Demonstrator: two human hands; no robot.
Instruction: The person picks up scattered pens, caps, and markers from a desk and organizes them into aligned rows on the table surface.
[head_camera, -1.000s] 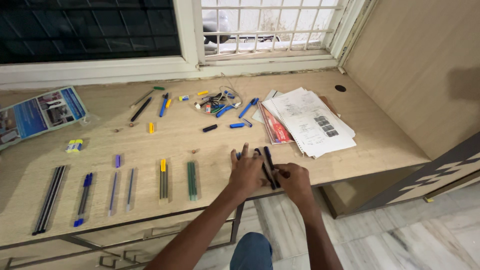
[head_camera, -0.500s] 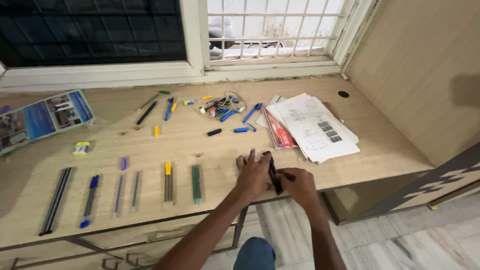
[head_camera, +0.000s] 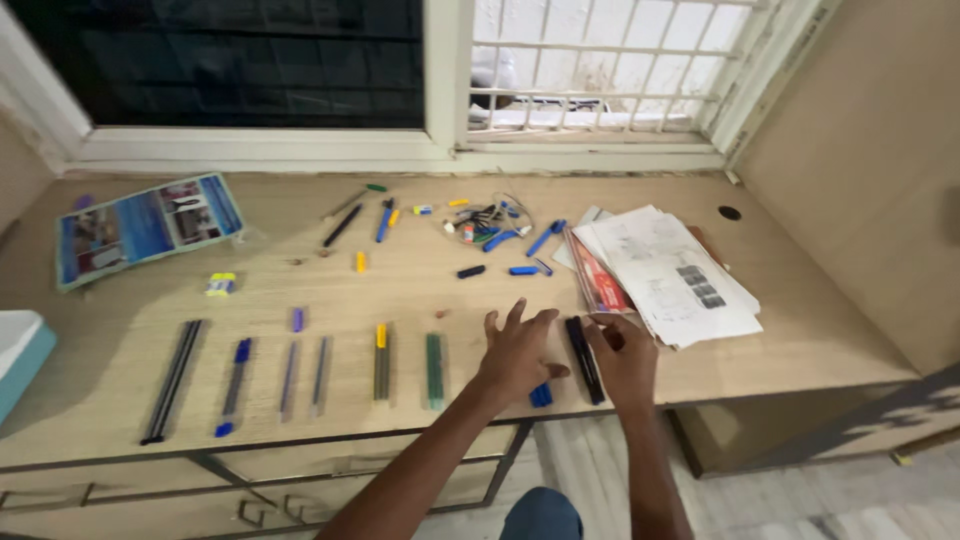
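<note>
Fingers of the left hand splayed, released, over blue pens just left of the black pens. Right hand loose, fingertips touching those slim, matte sticks on the woodgrain desk.

Pens betw. hands, papers right, pen rows left.

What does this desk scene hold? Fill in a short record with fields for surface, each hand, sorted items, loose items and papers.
surface: wooden desk under a window
left hand: fingers spread, over blue pens at the front edge
right hand: beside black pens, fingertips touching them
sorted items: pens in separate rows, among them green pens and dark pens
loose items: scattered pens and caps near the window
papers: paper stack; blue booklet
</note>
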